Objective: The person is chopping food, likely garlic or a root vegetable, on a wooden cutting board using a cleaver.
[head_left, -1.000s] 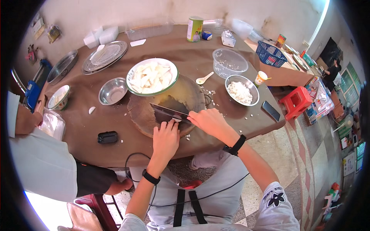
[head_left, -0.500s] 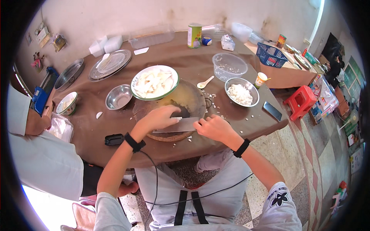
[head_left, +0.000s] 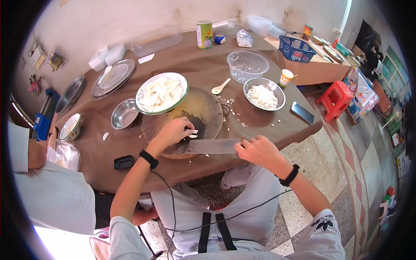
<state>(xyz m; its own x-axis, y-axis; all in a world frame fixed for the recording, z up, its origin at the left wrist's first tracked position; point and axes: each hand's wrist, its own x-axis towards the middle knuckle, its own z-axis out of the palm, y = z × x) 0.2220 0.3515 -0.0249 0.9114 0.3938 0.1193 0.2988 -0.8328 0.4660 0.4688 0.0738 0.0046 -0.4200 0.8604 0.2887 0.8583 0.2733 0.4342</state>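
My right hand (head_left: pixel 256 150) is closed round the handle of a broad cleaver (head_left: pixel 212 146), its blade reaching left over the near edge of a round wooden chopping board (head_left: pixel 212 108). My left hand (head_left: pixel 175 130), above the board, pinches a few white food strips (head_left: pixel 193 132) between its fingertips. The blade is apart from those strips. Overlapping the board's far left edge stands a green-rimmed white bowl (head_left: pixel 187 96) heaped with white slices (head_left: pixel 161 93). Right of the board, a metal bowl (head_left: pixel 281 104) holds small white dice (head_left: pixel 262 96).
A white spoon (head_left: pixel 221 86), a clear plastic tub (head_left: pixel 248 65), a paper cup (head_left: pixel 286 78) and a phone (head_left: pixel 302 112) lie around the board. At left are an empty metal bowl (head_left: pixel 125 113) and a black device (head_left: pixel 124 162). Another person (head_left: pixel 52 190) is at the left edge.
The cleaver has moved right and toward me, away from my left hand. The white strips in my left fingers now show more clearly. The whole view has shifted slightly.
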